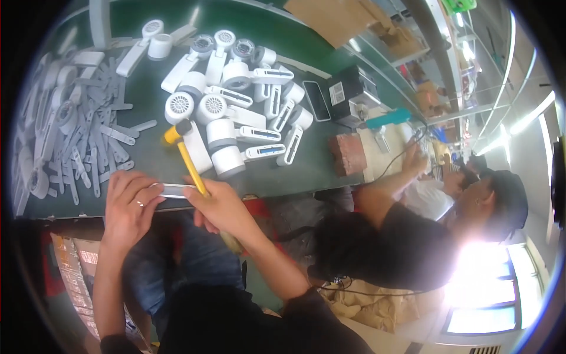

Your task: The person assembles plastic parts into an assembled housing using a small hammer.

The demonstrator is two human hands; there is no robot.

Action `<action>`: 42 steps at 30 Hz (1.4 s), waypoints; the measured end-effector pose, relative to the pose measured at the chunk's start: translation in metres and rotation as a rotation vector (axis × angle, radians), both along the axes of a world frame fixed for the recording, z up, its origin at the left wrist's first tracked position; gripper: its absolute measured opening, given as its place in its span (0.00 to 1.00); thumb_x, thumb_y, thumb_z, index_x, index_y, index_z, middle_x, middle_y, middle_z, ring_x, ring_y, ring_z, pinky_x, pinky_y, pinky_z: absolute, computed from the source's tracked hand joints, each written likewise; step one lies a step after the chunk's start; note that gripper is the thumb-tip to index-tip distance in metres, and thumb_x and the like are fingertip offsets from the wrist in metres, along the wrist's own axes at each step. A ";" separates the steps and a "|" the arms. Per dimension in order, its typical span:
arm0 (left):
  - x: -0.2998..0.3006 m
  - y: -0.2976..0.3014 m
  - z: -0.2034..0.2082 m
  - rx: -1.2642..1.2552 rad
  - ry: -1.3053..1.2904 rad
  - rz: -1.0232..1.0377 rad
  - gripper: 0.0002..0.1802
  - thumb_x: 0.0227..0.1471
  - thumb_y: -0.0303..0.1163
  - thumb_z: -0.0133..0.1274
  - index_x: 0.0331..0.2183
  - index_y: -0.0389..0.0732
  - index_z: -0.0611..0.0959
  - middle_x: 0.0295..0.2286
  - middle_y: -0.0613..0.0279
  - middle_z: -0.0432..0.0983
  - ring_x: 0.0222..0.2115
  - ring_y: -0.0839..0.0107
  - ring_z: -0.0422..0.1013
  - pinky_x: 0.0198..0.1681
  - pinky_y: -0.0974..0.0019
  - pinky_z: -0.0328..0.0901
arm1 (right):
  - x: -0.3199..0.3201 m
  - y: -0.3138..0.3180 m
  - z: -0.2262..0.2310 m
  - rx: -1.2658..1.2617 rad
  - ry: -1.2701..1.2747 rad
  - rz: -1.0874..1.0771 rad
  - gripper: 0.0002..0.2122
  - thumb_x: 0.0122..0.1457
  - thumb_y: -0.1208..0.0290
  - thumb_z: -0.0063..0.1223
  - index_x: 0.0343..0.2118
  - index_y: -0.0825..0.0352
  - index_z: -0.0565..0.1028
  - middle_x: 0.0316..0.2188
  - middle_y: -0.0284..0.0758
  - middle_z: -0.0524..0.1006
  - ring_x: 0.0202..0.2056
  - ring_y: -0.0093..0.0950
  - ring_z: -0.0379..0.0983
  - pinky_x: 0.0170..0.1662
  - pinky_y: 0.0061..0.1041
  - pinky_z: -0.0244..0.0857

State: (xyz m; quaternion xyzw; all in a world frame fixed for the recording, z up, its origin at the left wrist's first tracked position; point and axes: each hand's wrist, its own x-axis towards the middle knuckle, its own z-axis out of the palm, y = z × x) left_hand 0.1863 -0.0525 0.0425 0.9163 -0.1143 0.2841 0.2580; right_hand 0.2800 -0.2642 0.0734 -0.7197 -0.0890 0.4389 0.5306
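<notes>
Close to the table's front edge, a flat white-and-grey elongated part (173, 191) spans the gap between my hands. My left hand (127, 206) is closed, pinching the left end of it with fingers and thumb. My right hand (221, 206) is wrapped round a yellow-handled hammer (193, 168), its head up and away from me, while the thumb side touches the part's right end. Beyond the hammer lie several white handheld fans (213, 109) with round grilles and slotted handles. A heap of loose grey strips (94, 127) covers the table's left side.
A phone-like dark slab (317, 100), a black box (355, 88) and a reddish brick-like block (346, 154) stand right of the fans on the green table (277, 180). At the right, a person in black (389, 248) works beside a teal tool (388, 118). Cardboard (330, 20) lies behind.
</notes>
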 end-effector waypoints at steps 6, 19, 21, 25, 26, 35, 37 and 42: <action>0.009 0.001 0.005 -0.031 0.023 0.001 0.16 0.44 0.27 0.70 0.38 0.45 0.86 0.38 0.64 0.81 0.44 0.59 0.76 0.48 0.52 0.67 | 0.016 -0.007 -0.015 0.068 0.065 -0.162 0.24 0.72 0.55 0.53 0.59 0.72 0.75 0.27 0.46 0.85 0.11 0.17 0.64 0.14 0.17 0.53; 0.018 0.003 0.011 0.122 0.055 -0.174 0.21 0.40 0.25 0.63 0.41 0.46 0.90 0.40 0.62 0.84 0.38 0.59 0.79 0.41 0.61 0.76 | -0.010 0.004 -0.020 0.080 -0.134 -0.275 0.20 0.70 0.58 0.58 0.54 0.71 0.79 0.18 0.30 0.76 0.14 0.15 0.64 0.18 0.15 0.56; 0.020 0.006 0.009 0.115 0.062 -0.194 0.20 0.41 0.25 0.63 0.40 0.46 0.91 0.39 0.62 0.84 0.38 0.59 0.79 0.43 0.60 0.76 | -0.025 -0.014 -0.012 0.159 -0.162 -0.331 0.23 0.75 0.62 0.47 0.66 0.71 0.68 0.17 0.27 0.70 0.16 0.14 0.63 0.19 0.17 0.56; 0.015 0.009 0.011 0.136 0.069 -0.180 0.19 0.41 0.25 0.64 0.40 0.46 0.91 0.39 0.62 0.84 0.38 0.59 0.79 0.43 0.60 0.76 | -0.061 -0.060 0.033 -0.065 -0.297 -0.199 0.25 0.77 0.68 0.35 0.75 0.64 0.56 0.18 0.28 0.68 0.19 0.16 0.64 0.23 0.20 0.60; 0.016 0.009 0.014 0.137 0.079 -0.176 0.18 0.41 0.25 0.64 0.40 0.46 0.91 0.38 0.62 0.84 0.38 0.59 0.79 0.43 0.60 0.76 | -0.067 -0.060 0.049 -0.200 -0.361 -0.108 0.26 0.76 0.69 0.35 0.75 0.63 0.56 0.19 0.30 0.69 0.20 0.18 0.66 0.27 0.21 0.64; 0.016 0.007 0.012 0.107 0.097 -0.172 0.16 0.44 0.26 0.64 0.39 0.46 0.91 0.39 0.62 0.84 0.40 0.59 0.78 0.44 0.61 0.75 | -0.089 -0.077 0.045 -0.192 -0.447 -0.086 0.26 0.75 0.70 0.40 0.75 0.59 0.56 0.24 0.46 0.76 0.24 0.37 0.77 0.31 0.35 0.69; 0.016 0.004 0.013 0.121 0.102 -0.175 0.15 0.45 0.26 0.64 0.39 0.45 0.91 0.39 0.62 0.84 0.40 0.59 0.78 0.44 0.61 0.75 | -0.082 -0.065 0.032 -0.369 -0.508 0.058 0.26 0.75 0.71 0.40 0.74 0.61 0.58 0.22 0.40 0.74 0.23 0.25 0.71 0.30 0.29 0.67; 0.018 0.006 0.014 0.121 0.079 -0.171 0.13 0.47 0.29 0.64 0.39 0.46 0.91 0.39 0.63 0.84 0.41 0.59 0.78 0.43 0.61 0.75 | -0.085 -0.072 0.041 -0.279 -0.442 -0.005 0.27 0.75 0.71 0.39 0.75 0.59 0.54 0.20 0.42 0.74 0.21 0.33 0.74 0.29 0.32 0.68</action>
